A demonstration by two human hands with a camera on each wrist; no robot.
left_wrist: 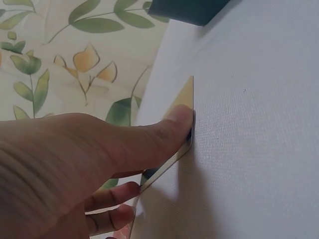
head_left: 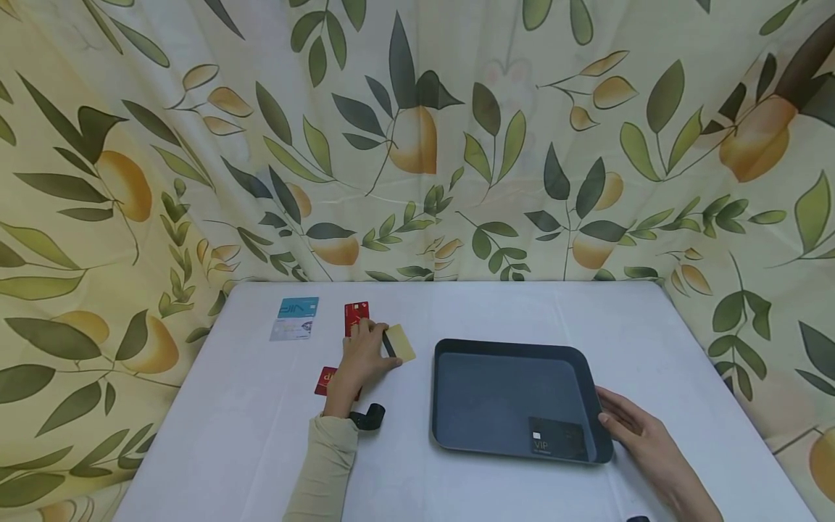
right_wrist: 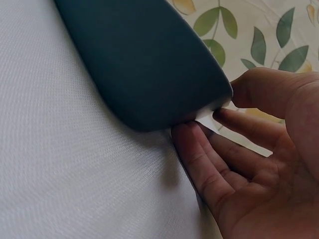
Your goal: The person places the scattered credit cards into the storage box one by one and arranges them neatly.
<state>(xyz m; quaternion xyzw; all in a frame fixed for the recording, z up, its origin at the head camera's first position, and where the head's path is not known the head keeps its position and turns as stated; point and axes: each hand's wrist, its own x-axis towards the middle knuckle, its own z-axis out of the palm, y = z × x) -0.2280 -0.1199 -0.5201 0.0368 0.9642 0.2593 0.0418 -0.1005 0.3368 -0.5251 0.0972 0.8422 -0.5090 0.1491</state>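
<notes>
My left hand pinches a yellow card with a dark stripe between thumb and fingers, left of the tray. In the left wrist view the card stands tilted close over the white cloth. At the right edge of the dark tray, my right hand grips the rim. The right wrist view has its thumb at the rim and its fingertips against the tray's underside. A black card marked VIP lies in the tray's near right corner.
Beyond the left hand lies a red card, and another red card is partly hidden by the left wrist. A blue card and a pale card lie at the far left. A leaf-patterned curtain hangs behind the table.
</notes>
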